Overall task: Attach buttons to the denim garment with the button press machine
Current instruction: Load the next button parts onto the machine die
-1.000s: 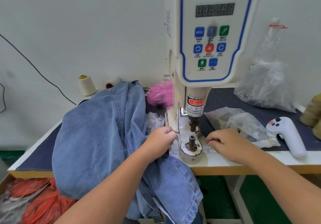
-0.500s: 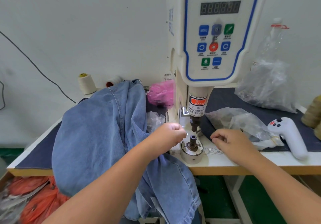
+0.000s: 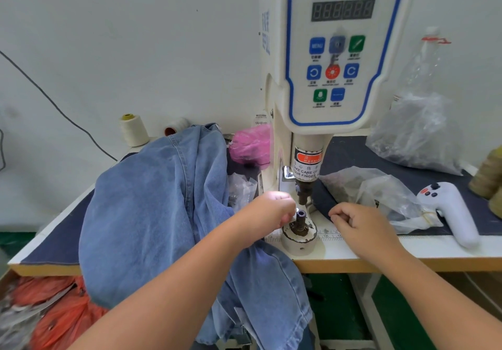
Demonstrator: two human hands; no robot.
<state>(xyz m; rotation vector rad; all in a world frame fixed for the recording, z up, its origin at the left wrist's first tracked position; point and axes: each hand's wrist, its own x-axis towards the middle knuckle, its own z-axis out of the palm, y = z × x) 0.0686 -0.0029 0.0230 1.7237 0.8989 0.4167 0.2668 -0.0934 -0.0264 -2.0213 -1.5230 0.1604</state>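
The white servo button machine (image 3: 331,50) stands on the table, its upper punch (image 3: 303,194) raised above the dark lower die (image 3: 300,220). A blue denim garment (image 3: 152,213) is heaped to the left of the die and hangs over the table's front edge. My left hand (image 3: 267,211) rests on the denim with its fingertips at the die, pinching a small shiny button part (image 3: 297,210) beside the die's post. My right hand (image 3: 358,222) lies on the table right of the die, fingers curled, with nothing visible in it.
A clear bag of small parts (image 3: 380,194) and a white handheld controller (image 3: 451,211) lie to the right. A larger plastic bag (image 3: 418,132), a pink bag (image 3: 251,145) and a thread cone (image 3: 133,130) stand at the back. Orange bags (image 3: 54,309) sit below left.
My left hand has moved up and right from the denim edge to the lower die's post. My right hand has drawn back slightly and stayed curled.
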